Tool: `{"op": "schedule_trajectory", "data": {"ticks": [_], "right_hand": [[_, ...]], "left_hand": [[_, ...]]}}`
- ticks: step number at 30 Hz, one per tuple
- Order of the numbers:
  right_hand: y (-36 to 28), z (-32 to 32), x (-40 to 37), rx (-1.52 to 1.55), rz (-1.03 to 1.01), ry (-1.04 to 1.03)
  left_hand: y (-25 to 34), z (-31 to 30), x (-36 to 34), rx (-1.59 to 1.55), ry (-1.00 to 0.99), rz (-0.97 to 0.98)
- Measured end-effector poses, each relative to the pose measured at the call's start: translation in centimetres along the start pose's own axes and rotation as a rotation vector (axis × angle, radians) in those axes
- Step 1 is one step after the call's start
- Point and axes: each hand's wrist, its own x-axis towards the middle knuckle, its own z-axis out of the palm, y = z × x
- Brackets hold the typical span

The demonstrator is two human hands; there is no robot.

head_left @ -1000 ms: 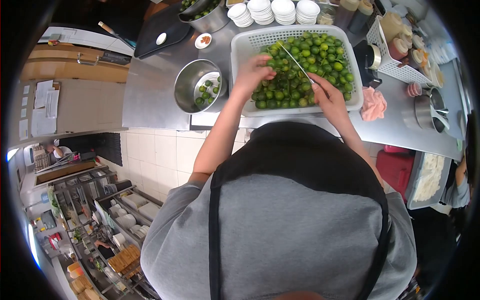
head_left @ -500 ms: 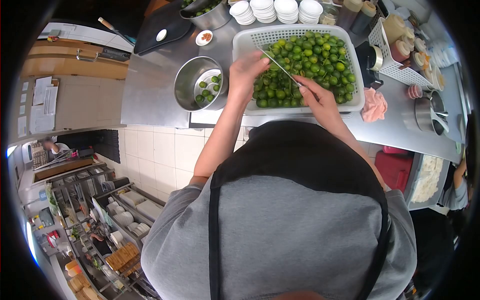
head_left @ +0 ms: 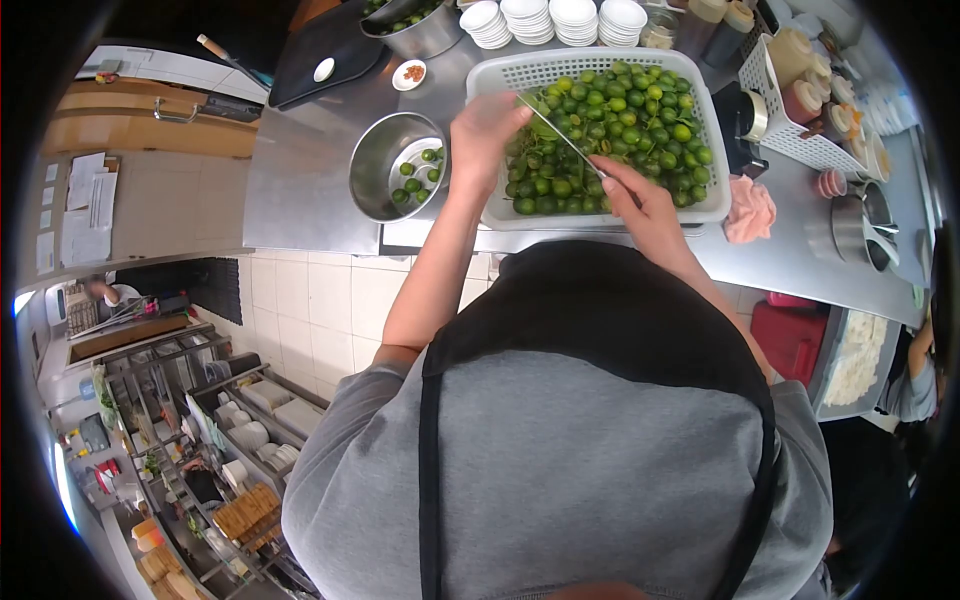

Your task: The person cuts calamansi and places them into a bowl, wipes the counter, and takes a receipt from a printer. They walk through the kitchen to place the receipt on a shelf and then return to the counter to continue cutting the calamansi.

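Observation:
My right hand grips a knife by its handle, the thin blade slanting up and left over the limes. Near the blade's tip is my left hand, blurred, its fingers curled in; what they hold is hidden. Below the knife, a white perforated basket is filled with small green limes, some leaves among them. A steel pot left of my left hand has several limes at its bottom.
Stacked white dishes and sauce bottles line the back. A pink cloth lies right of the basket, near metal containers. Back left are a black tray, a small dish of reddish bits and another steel pot.
My left hand has shifted slightly left, away from the limes and toward the steel pot. The knife in my right hand has barely moved.

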Motion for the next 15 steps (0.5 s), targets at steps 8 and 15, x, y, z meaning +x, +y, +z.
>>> {"op": "schedule_trajectory", "data": {"ticks": [8, 15], "right_hand": [[-0.8, -0.1, 0.9, -0.109, 0.137, -0.008], [-0.2, 0.5, 0.8, -0.071, 0.019, 0.018]], "left_hand": [[0.4, 2.0, -1.8, 0.061, -0.086, -0.113], [0.2, -0.2, -0.8, -0.493, -0.112, -0.315]]}}
